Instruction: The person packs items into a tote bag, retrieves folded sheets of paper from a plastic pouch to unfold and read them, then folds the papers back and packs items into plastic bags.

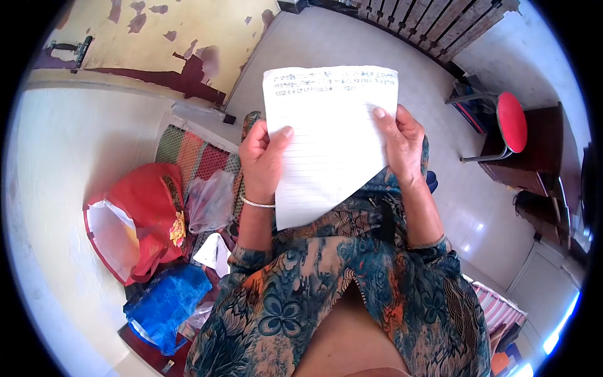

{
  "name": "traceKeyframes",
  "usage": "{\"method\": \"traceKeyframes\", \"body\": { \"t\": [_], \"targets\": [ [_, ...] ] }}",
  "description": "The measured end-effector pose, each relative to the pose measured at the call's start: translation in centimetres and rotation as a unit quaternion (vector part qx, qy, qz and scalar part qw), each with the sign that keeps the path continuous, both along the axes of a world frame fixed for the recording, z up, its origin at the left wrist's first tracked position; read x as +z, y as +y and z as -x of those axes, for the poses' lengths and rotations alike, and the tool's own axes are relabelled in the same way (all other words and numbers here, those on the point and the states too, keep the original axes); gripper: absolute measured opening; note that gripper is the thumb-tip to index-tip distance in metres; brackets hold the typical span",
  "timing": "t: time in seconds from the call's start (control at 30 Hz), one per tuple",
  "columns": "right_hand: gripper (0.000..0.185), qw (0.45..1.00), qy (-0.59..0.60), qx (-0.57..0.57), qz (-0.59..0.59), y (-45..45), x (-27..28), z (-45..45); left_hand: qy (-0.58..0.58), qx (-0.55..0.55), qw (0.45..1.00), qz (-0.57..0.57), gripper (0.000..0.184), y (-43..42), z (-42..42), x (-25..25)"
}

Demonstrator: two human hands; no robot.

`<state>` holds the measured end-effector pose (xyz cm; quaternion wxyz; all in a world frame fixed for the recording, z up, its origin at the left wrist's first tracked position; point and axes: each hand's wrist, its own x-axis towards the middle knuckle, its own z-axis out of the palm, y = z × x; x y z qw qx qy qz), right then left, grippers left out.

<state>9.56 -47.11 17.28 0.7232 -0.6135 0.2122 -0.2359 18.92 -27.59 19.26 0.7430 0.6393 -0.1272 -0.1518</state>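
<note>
Floor (301, 44) glossy | red stool (512, 122), cabinet (541, 129) | door (144, 41) peeling | paper (333, 138) held

The left hand (265, 157) and right hand (404, 141) hold a lined sheet of paper (333, 138) by its sides, thumbs on the face; handwriting runs across its top. There's a bracelet (257, 203) on the left wrist. Beyond the left hand, to its outer side, I see a red bag (147, 220) and a blue bag (171, 301); out past the right hand stands a red-seated stool (512, 122).
</note>
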Motion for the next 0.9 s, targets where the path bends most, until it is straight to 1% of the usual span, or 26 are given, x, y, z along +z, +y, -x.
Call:
{"method": "traceKeyframes", "body": {
  "t": [0.2, 0.3, 0.33, 0.43, 0.53, 0.63, 0.73, 0.83, 0.9],
  "targets": [
    [0.022, 0.998, 0.011, 0.057, -0.031, 0.2, 0.4, 0.3, -0.041, 0.07, 0.997, 0.003, 0.01, 0.6, -0.7, -0.2],
    [0.021, 0.996, -0.002, 0.089, -0.015, 0.7, 0.4, 0.1, -0.049, 0.105, 0.993, -0.002, 0.01, 0.6, -0.8, 0.1],
    [0.023, 0.995, 0.014, 0.101, -0.023, 0.8, 0.6, 0.2, -0.052, 0.117, 0.992, -0.002, 0.01, 0.6, -0.8, 0.2],
    [0.022, 0.993, 0.023, 0.109, -0.028, 1.1, 1.0, 0.1, -0.075, 0.122, 0.99, -0.001, 0.01, 1.0, -1.1, 0.0],
    [0.022, 0.993, 0.006, 0.108, -0.039, 1.2, 0.7, -0.1, -0.081, 0.121, 0.989, 0.003, 0.01, 1.2, -1.4, -0.2],
    [0.021, 0.994, 0.022, 0.108, -0.01, 1.0, 0.4, 0.1, -0.093, 0.13, 0.987, -0.018, 0.011, 1.3, -1.4, -0.1],
    [0.02, 0.995, 0.028, 0.097, 0.005, 0.9, 0.0, 0.0, -0.102, 0.125, 0.987, -0.015, 0.011, 1.3, -1.5, 0.0],
    [0.018, 0.995, -0.002, 0.095, -0.018, 1.1, 0.2, -0.1, -0.111, 0.121, 0.986, -0.013, 0.012, 1.4, -1.6, -0.3],
    [0.016, 0.996, 0.001, 0.088, 0.001, 1.1, 0.2, 0.0, -0.109, 0.121, 0.987, -0.012, 0.012, 1.3, -1.5, -0.1]
  ]
}}
